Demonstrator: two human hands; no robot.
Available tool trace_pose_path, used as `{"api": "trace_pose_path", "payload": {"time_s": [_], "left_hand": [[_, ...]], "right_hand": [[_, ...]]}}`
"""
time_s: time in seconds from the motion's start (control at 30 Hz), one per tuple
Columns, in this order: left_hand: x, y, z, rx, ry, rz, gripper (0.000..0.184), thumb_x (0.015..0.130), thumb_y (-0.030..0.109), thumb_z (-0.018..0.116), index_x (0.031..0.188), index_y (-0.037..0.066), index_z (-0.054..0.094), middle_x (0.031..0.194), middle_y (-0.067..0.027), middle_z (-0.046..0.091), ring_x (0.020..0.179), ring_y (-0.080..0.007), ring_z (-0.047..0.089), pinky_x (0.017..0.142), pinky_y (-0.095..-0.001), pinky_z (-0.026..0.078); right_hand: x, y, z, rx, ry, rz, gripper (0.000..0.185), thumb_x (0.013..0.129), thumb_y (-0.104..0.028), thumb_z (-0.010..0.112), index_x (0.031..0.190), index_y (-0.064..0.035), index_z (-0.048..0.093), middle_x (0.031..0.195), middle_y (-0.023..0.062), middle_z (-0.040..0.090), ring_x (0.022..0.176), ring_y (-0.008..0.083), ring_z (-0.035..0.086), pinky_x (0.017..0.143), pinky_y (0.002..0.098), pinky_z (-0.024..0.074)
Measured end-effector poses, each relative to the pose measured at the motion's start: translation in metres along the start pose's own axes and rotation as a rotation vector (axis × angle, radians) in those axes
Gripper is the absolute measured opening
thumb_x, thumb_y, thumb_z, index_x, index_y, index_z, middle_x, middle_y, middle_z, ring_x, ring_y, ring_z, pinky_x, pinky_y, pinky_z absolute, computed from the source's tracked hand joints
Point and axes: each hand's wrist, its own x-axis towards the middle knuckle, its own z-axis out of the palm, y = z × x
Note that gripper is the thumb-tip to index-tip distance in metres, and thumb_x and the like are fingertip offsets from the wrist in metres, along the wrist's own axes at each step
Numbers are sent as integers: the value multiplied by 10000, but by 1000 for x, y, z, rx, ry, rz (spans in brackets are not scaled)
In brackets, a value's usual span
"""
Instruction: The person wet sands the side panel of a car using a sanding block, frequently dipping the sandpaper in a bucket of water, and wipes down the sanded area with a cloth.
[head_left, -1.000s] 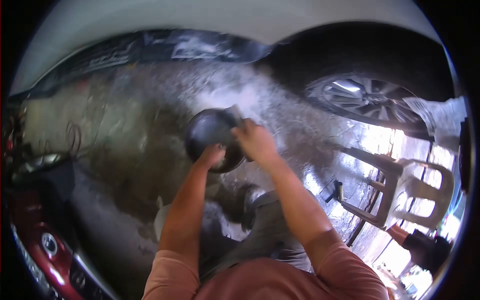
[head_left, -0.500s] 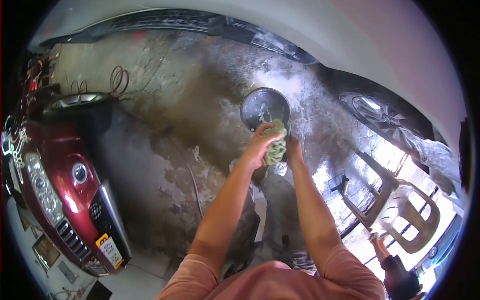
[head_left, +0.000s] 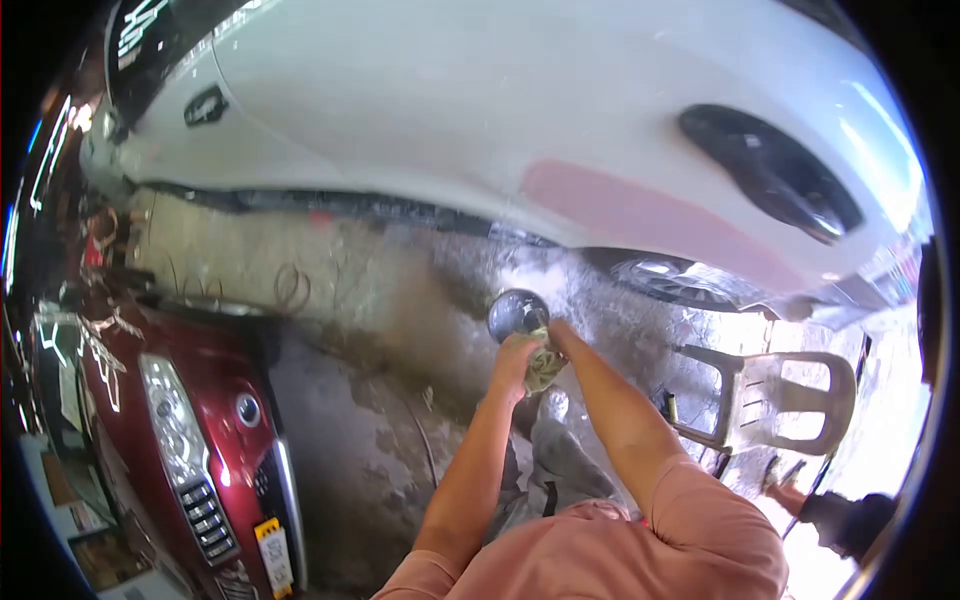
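A dark round basin point(head_left: 517, 312) is low in front of me, above the wet floor. My left hand point(head_left: 515, 358) is closed on a crumpled pale green cloth point(head_left: 543, 369) at the basin's near edge. Close beside the cloth, at the basin's right edge, is my right hand point(head_left: 560, 338); its fingers are small and partly hidden, so what they grip is unclear.
A white car point(head_left: 400, 110) with a pinkish patch spans the top, its wheel point(head_left: 670, 277) at right. A red car point(head_left: 215, 420) stands left. A plastic chair point(head_left: 745, 400) is at right, near another person's arm point(head_left: 835, 515). A hose point(head_left: 425, 435) lies on the floor.
The view has tilted up, showing more of the white car. The green cloth has come into sight in my left hand, which was inside the basin a second ago.
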Motion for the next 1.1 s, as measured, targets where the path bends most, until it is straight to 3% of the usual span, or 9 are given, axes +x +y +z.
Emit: {"api": "trace_pose_path", "payload": {"time_s": [0.03, 0.17, 0.27, 0.43, 0.5, 0.6, 0.77, 0.9, 1.1], "left_hand": [[0, 7, -6, 35, 38, 61, 221, 870, 157, 702, 1044, 53, 614, 927, -82, 643, 780, -203, 668, 678, -354, 572], [-36, 71, -16, 13, 42, 254, 221, 901, 181, 673, 1070, 48, 621, 949, -107, 660, 855, -242, 693, 723, -407, 592], [-34, 108, -71, -92, -119, 130, 272, 933, 247, 629, 1107, 39, 632, 995, -123, 677, 868, -274, 696, 743, -437, 595], [-48, 177, -187, -191, -199, -82, 377, 945, 328, 566, 1161, 29, 648, 1096, -134, 693, 985, -317, 681, 876, -498, 561], [-32, 197, -241, -212, -389, -21, 384, 916, 261, 576, 1214, 29, 644, 1153, -134, 690, 1087, -309, 651, 954, -494, 525], [-32, 244, -261, -134, -376, 19, 361, 959, 233, 562, 1251, 33, 637, 1185, -131, 686, 1106, -308, 648, 963, -489, 522], [-22, 291, -207, -269, -393, 24, 566, 999, 532, 569, 1358, 94, 574, 1318, -103, 639, 1173, -287, 618, 970, -471, 501], [27, 288, -144, -10, -563, -83, 538, 930, 551, 660, 1303, 167, 601, 1231, -66, 662, 1135, -268, 626, 857, -416, 490], [53, 264, -21, 442, -698, -151, 358, 875, 151, 787, 1189, 148, 615, 1067, -35, 676, 966, -204, 679, 812, -364, 555]], "right_hand": [[-62, -33, -14, 57, 38, -1, 414, 846, -294, 715, 1020, 81, 700, 884, 251, 726, 631, 387, 727, 491, 504, 621], [-148, -44, -31, -99, 292, -79, 522, 862, -427, 674, 1062, 54, 709, 973, 276, 728, 817, 422, 737, 684, 517, 616], [-160, 18, -24, -224, 399, -61, 579, 858, -512, 651, 1089, 14, 725, 1072, 266, 718, 989, 414, 714, 869, 490, 562], [-183, 189, 58, -262, 439, 209, 645, 793, -596, 690, 1046, -5, 755, 1061, 244, 728, 990, 380, 717, 854, 444, 561], [-236, 206, 106, -105, 432, 425, 556, 814, -467, 687, 1156, -31, 734, 1146, 205, 726, 1077, 361, 706, 915, 431, 559], [-279, 267, 204, -53, 480, 532, 514, 792, -381, 730, 1160, -23, 726, 1151, 220, 721, 1071, 368, 707, 906, 428, 567], [-363, 212, 333, 317, 482, 736, 534, 809, -459, 743, 1074, 5, 749, 1081, 236, 732, 1059, 359, 711, 891, 422, 564], [-352, 196, 430, 421, 542, 822, 531, 810, -445, 780, 1079, 12, 748, 1085, 230, 735, 1071, 348, 711, 894, 421, 564], [-324, 133, 438, 685, 544, 827, 536, 814, -401, 799, 1139, 19, 722, 1127, 241, 722, 1090, 354, 703, 902, 429, 552]]}}
